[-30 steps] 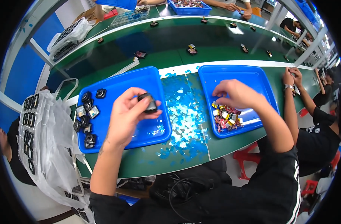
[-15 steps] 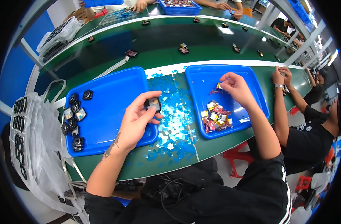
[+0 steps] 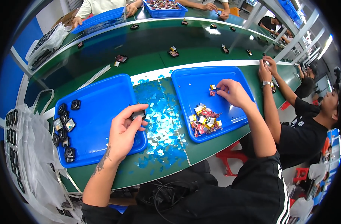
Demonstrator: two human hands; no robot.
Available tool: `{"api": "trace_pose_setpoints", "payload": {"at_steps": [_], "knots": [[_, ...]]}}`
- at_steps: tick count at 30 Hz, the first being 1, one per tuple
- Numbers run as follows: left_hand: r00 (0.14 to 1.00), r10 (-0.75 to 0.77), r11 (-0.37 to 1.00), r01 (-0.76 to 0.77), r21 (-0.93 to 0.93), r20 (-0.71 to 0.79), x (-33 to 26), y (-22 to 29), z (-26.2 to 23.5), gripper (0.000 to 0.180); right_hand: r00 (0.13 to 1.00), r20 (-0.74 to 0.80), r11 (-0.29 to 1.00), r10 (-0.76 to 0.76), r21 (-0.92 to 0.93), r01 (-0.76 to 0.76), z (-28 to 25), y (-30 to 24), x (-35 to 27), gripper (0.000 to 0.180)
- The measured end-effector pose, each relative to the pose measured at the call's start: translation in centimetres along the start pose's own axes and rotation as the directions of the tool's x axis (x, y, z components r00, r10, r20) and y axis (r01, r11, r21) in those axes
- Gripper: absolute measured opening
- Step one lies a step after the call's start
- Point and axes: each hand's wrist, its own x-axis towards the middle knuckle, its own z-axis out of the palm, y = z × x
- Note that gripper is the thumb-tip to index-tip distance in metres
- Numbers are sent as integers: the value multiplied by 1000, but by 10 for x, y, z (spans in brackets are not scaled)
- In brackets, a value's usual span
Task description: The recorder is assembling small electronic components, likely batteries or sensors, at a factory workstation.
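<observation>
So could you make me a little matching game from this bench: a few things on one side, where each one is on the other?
Things:
1. left hand
2. right hand
3. pile of red and yellow parts
4. light blue film scraps

Places:
A. on the green table between the trays
B. holding a small black part
C. near edge of the right tray
D. reaching at small pieces in the right tray

Pairs: 1-B, 2-D, 3-C, 4-A

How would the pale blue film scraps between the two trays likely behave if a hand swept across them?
The film scraps look thin and flat, so probably very light and floppy. They lie loose in a scattered layer on the green bench, so a sweep would likely scatter them rather than move them together. Some may cling to skin.
</observation>
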Motion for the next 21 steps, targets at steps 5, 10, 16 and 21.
{"api": "trace_pose_setpoints", "payload": {"at_steps": [5, 10, 16, 21], "knots": [[1000, 6, 1000, -6, -6, 0, -2, 6, 2, 29, 996, -8, 996, -88, 33, 88, 3, -8, -4, 15], [994, 104, 994, -105, 41, 15, -2, 11, 1, 28, 977, -163, 955, -137, 242, 174, -13, -74, -27, 8], [944, 286, 901, -323, 291, 164, -10, 28, 12, 31, 877, -111, 811, -468, 339, 476, -14, -161, -47, 12], [924, 303, 912, -352, 211, 234, -15, 14, 18, 18, 945, 27, 669, -325, 713, 210, 8, -183, -55, 21]]}}
